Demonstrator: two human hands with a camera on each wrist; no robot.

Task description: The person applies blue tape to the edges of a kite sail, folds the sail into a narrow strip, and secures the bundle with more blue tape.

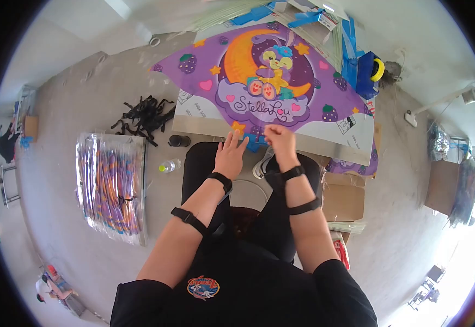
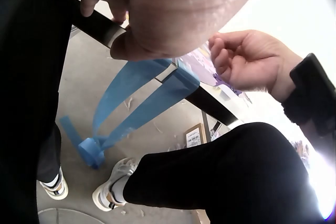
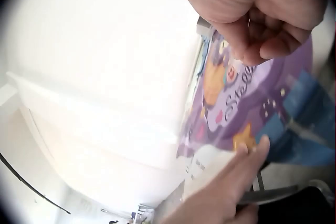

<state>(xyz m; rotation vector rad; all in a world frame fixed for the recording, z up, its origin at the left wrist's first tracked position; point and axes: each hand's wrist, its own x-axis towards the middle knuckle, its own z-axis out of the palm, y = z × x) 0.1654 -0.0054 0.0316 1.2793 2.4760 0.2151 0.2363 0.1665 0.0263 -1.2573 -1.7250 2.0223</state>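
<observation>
L fingers [image 1: 229,140] spread, R fingers [image 1: 273,132] curled tog.; purple sheet [image 1: 259,99] w/ orange moon [image 1: 238,60], winking bunny [image 1: 274,65], "Stella" lettering [image 1: 248,104].

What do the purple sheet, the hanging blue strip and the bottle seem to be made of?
Purple sheet: perhaps thin fabric or plastic film, fairly matt; it lies almost flat with little glare.
Blue strip: likely thin, smooth plastic; it looks slightly see-through and hangs in loops.
Bottle: probably clear, glossy plastic; its body looks transparent.

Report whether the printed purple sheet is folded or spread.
Spread: in the head view, the purple sheet stretches out to both sides, its printed lettering uncovered.
</observation>
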